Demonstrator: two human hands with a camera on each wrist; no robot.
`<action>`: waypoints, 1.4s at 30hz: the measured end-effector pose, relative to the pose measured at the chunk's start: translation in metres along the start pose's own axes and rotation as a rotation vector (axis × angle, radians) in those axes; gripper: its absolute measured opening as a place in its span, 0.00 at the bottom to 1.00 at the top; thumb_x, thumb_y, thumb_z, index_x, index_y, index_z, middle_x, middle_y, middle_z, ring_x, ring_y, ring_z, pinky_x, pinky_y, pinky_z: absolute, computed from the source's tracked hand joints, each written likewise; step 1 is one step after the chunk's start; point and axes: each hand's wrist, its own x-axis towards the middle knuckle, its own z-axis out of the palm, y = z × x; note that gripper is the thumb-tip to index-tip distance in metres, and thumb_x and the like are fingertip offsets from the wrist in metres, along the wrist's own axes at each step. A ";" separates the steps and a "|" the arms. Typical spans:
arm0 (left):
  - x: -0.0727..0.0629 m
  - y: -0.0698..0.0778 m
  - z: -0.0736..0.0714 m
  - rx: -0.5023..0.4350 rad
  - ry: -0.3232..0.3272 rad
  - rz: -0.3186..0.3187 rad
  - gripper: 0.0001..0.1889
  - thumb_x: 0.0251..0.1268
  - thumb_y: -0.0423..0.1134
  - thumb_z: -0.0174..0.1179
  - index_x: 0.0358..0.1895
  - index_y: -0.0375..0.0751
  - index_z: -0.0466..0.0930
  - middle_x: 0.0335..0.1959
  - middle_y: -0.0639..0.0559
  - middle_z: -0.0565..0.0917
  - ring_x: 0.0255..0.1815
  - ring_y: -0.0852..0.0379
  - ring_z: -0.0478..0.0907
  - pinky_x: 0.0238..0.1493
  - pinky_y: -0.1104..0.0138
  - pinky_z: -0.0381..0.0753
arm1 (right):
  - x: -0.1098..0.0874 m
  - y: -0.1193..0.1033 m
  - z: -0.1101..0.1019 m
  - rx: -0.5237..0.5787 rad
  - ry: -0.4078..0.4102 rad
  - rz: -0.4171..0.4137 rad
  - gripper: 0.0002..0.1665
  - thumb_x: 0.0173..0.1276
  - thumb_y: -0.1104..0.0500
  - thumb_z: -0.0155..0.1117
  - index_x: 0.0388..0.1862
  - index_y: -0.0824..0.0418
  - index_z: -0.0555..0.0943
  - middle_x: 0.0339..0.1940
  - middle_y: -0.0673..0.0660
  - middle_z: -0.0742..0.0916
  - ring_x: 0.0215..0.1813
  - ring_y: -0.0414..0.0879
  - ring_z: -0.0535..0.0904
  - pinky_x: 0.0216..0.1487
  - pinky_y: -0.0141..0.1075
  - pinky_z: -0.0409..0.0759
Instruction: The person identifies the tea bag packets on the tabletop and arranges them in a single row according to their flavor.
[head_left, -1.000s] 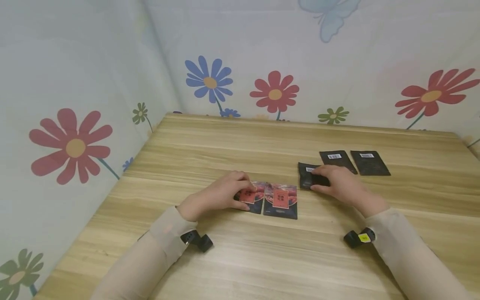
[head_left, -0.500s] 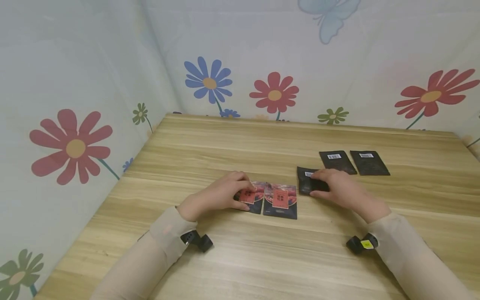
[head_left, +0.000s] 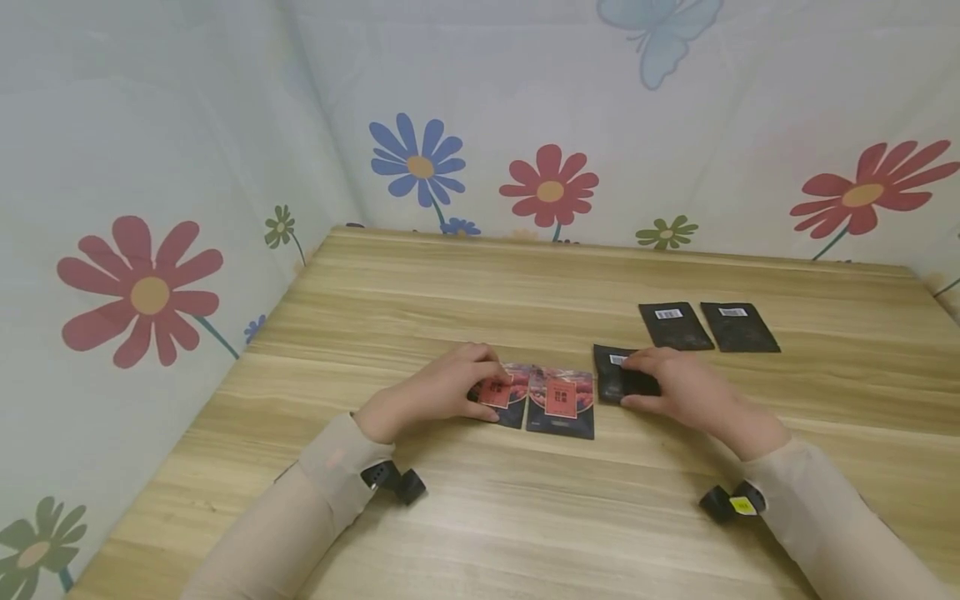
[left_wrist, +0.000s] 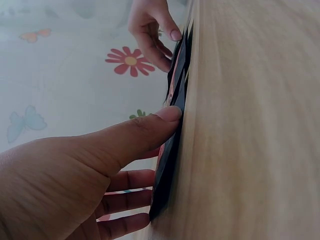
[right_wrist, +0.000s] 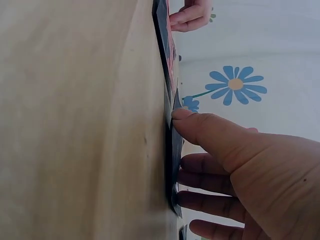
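My left hand [head_left: 442, 387] lies over the left of two printed sachets [head_left: 512, 410], thumb at its near edge and fingers across its left part. In the left wrist view the fingertips [left_wrist: 145, 197] meet the sachet's edge. Close beside it lies the second printed sachet [head_left: 561, 412], with a red label and fruit picture. My right hand [head_left: 693, 392] grips a black sachet [head_left: 609, 383], barcode side up, just right of the printed pair. Thumb and fingers span its right part, covering it. In the right wrist view the thumb presses on this sachet's edge [right_wrist: 175, 150].
Two more black sachets with barcode labels, a left one [head_left: 675, 327] and a right one [head_left: 740, 327], lie side by side at the back right. The wooden table [head_left: 480, 283] reaches a flowered cloth wall [head_left: 480, 83] behind and at the left.
My right hand has slid the black sachet toward me, from near the back sachets to level with the printed pair. The left hand and printed sachets have stayed in place.
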 end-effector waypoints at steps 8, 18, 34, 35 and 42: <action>-0.001 -0.001 0.000 -0.001 -0.003 -0.006 0.26 0.53 0.52 0.70 0.55 0.48 0.80 0.53 0.51 0.76 0.54 0.54 0.71 0.58 0.60 0.72 | -0.004 -0.005 0.002 0.001 0.005 -0.026 0.30 0.58 0.47 0.71 0.53 0.65 0.81 0.53 0.65 0.84 0.56 0.59 0.80 0.57 0.53 0.77; -0.002 -0.002 0.002 0.000 -0.002 -0.011 0.26 0.53 0.53 0.70 0.55 0.48 0.80 0.53 0.52 0.76 0.55 0.54 0.72 0.59 0.60 0.72 | -0.009 -0.010 0.003 -0.028 0.036 -0.070 0.30 0.56 0.47 0.73 0.50 0.66 0.83 0.50 0.64 0.85 0.53 0.58 0.81 0.57 0.52 0.78; -0.002 -0.002 0.002 0.006 -0.001 -0.004 0.26 0.53 0.53 0.70 0.54 0.49 0.80 0.53 0.52 0.76 0.56 0.54 0.71 0.60 0.60 0.71 | -0.019 -0.022 0.002 -0.069 0.003 -0.069 0.30 0.54 0.43 0.73 0.51 0.61 0.83 0.50 0.61 0.84 0.52 0.57 0.81 0.55 0.55 0.77; -0.002 -0.001 0.002 0.006 -0.001 -0.005 0.26 0.53 0.53 0.70 0.54 0.49 0.80 0.53 0.52 0.76 0.56 0.53 0.71 0.60 0.59 0.71 | -0.020 -0.022 0.002 -0.072 0.007 -0.075 0.30 0.54 0.43 0.73 0.51 0.60 0.83 0.50 0.61 0.85 0.52 0.57 0.81 0.55 0.55 0.77; -0.002 0.000 -0.001 0.007 -0.006 -0.007 0.25 0.54 0.53 0.69 0.55 0.48 0.80 0.54 0.50 0.77 0.56 0.53 0.72 0.60 0.59 0.71 | -0.021 -0.025 0.000 -0.081 0.017 -0.098 0.30 0.53 0.43 0.73 0.51 0.59 0.83 0.48 0.59 0.85 0.51 0.54 0.81 0.54 0.55 0.76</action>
